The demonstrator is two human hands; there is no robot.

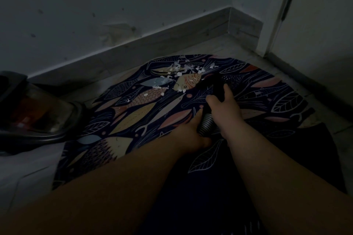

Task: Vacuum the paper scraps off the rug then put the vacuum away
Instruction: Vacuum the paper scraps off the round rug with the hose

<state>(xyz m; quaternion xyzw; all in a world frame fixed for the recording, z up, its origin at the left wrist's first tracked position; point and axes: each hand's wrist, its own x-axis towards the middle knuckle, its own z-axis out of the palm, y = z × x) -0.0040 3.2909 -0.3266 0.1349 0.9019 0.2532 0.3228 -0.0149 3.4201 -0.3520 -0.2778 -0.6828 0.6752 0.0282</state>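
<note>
A round dark rug with a fish and leaf pattern lies on the floor in dim light. White paper scraps are scattered over its far part. My right hand grips the black nozzle of the vacuum hose, whose tip rests on the rug just right of the scraps. My left hand holds the ribbed grey hose right behind it. The vacuum body, dark with a clear dust bin, sits on the floor at the left edge of the rug.
A wall with a pale skirting board runs behind the rug. A corner and a white door frame stand at the right. Pale tiled floor surrounds the rug. My dark-clothed lap covers the rug's near edge.
</note>
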